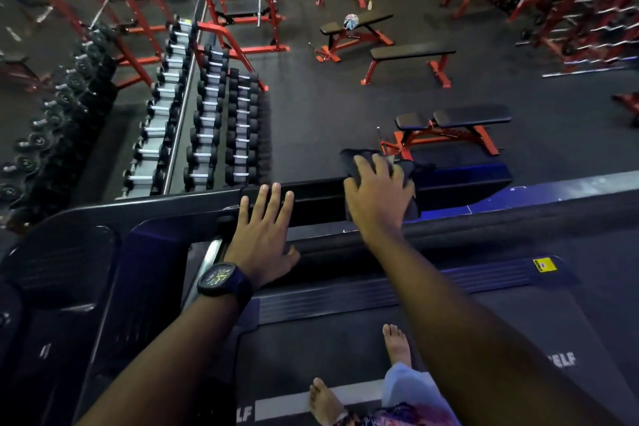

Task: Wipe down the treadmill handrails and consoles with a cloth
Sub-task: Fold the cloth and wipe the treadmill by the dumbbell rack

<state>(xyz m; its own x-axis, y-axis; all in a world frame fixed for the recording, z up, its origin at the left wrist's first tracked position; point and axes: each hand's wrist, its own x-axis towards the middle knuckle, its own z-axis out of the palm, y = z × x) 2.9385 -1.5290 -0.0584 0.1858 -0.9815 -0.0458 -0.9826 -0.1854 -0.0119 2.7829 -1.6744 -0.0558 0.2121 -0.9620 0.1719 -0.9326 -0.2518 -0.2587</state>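
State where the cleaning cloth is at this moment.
In the head view, the dark cloth lies right of centre, draped over the treadmill handrail under the right hand, with the left hand flat on the rail beside it.

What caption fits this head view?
Right hand holds dark cloth on treadmill handrail; left hand rests flat beside.

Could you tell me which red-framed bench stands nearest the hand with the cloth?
The split-pad bench beyond the right hand and cloth; the other benches stand farther back.
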